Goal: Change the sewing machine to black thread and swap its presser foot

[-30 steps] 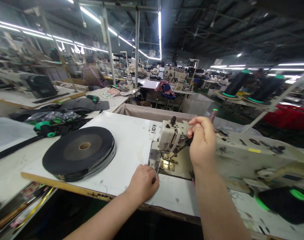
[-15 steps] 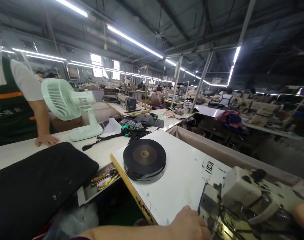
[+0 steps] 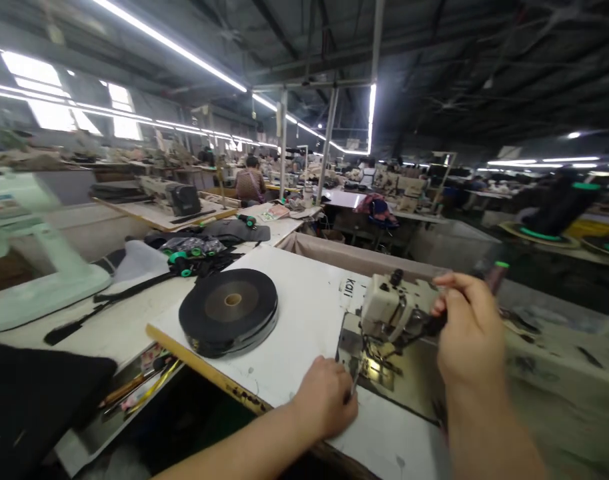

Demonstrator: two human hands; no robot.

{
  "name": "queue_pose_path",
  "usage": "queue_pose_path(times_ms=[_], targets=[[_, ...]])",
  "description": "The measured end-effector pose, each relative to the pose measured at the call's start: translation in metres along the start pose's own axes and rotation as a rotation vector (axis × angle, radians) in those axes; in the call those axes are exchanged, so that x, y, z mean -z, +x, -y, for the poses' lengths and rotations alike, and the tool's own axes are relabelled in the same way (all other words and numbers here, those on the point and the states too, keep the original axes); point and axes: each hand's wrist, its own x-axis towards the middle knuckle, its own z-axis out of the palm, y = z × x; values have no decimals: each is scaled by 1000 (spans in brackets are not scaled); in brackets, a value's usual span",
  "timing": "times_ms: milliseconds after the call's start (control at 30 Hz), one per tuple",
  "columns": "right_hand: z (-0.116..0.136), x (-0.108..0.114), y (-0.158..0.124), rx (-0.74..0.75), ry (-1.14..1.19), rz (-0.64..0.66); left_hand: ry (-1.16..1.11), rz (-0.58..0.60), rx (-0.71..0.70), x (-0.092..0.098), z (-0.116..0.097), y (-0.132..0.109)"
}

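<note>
Cream metal sewing machine (image 3: pixel 379 301): steady your left hand (image 3: pixel 325 397), curled near its lit needle area (image 3: pixel 379 371), and your right hand (image 3: pixel 467 328), fingers half-curled beside its head; I cannot tell what either grips.

Looks smooth and white on the near tabletop (image 3: pixel 309 307), worn to rough wood along the edge (image 3: pixel 209 375). Shows matt black, cloth-like windings on the roll (image 3: pixel 257 293), with a paper-like core (image 3: pixel 233 300). Gleams as glossy metal at the needle plate (image 3: pixel 380 375), right, below smooth, painted-looking metal on the sewing machine (image 3: pixel 377 301). Resembles smooth plastic on the fan (image 3: pixel 67 243), left.
</note>
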Motion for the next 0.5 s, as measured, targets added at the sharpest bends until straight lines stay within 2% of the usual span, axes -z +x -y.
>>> queue_pose_path(times_ms=[233,400,500], targets=[[2,-12,3,-52,306,11,-15,-5,-9,7,-3,-4],[-2,1,10,-150,436,282,-6,14,-14,9,-5,-4],[-2,11,10,-96,350,321,-1,19,-8,10,-5,-3]])
